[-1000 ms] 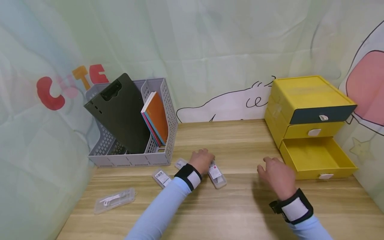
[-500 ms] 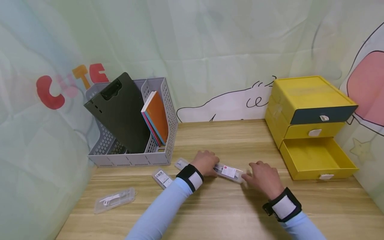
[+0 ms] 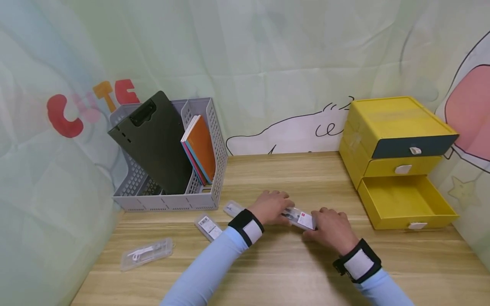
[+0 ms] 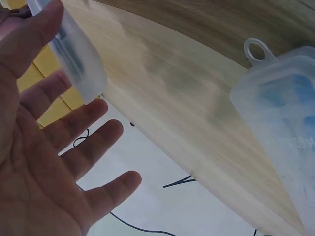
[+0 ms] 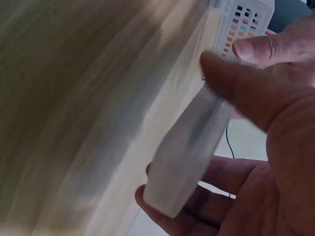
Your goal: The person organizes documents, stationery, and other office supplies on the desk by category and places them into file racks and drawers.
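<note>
Between both hands is a slim clear plastic case (image 3: 300,217) with a white label and dark slender things inside. My left hand (image 3: 269,207) pinches its left end between thumb and index finger; in the left wrist view the other fingers are spread. The right hand (image 3: 332,229) grips the opposite end, its thumb (image 5: 241,88) on one side and fingers behind. A second clear case (image 3: 233,208), partly covered by the left wrist, lies on the wooden table. Beside that forearm is a labelled case (image 3: 208,227). Further left lies a clear case holding white scissors (image 3: 139,254).
A grey file organizer (image 3: 168,203) at the back left holds a dark clipboard (image 3: 158,144) and several thin notebooks (image 3: 201,146). On the right stands a yellow drawer unit (image 3: 402,114) with its bottom drawer (image 3: 398,221) pulled out. A printed curtain hangs behind the table.
The case under the left hand has swung from pointing toward the person to pointing right, then shifted right. My right hand has moved left from beside the drawer and taken its right end.
</note>
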{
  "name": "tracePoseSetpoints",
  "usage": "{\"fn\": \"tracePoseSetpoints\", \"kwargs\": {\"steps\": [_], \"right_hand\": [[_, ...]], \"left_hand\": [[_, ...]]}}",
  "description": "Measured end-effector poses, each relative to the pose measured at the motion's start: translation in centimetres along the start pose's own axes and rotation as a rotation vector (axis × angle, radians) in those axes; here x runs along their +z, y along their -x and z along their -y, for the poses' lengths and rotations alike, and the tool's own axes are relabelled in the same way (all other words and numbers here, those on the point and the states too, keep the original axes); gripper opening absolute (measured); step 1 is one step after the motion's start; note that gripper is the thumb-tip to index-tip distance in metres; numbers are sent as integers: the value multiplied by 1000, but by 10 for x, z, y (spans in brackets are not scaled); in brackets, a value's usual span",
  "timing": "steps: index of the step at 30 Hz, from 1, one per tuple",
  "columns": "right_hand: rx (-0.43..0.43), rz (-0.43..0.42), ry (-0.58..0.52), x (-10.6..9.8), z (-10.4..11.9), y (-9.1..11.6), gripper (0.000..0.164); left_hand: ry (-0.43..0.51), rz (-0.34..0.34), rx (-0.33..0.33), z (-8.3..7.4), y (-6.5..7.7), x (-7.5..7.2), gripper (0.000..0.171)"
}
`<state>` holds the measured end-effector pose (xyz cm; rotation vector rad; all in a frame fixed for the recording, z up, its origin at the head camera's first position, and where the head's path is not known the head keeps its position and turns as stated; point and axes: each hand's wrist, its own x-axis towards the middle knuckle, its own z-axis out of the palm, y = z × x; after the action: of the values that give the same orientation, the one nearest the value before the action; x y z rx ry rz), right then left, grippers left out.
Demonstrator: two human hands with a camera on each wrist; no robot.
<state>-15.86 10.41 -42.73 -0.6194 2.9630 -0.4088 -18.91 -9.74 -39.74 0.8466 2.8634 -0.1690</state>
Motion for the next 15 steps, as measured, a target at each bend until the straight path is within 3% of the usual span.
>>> {"fn": "tracePoseSetpoints", "kwargs": {"steps": [7, 15], "right_hand": [[-22, -41, 15, -1, -1, 0, 50], [-10, -50, -15, -15, -4, 5, 43]], "left_hand": [[3, -27, 5, -1, -2, 1, 58], [98, -19, -69, -2, -6, 2, 64]]}}
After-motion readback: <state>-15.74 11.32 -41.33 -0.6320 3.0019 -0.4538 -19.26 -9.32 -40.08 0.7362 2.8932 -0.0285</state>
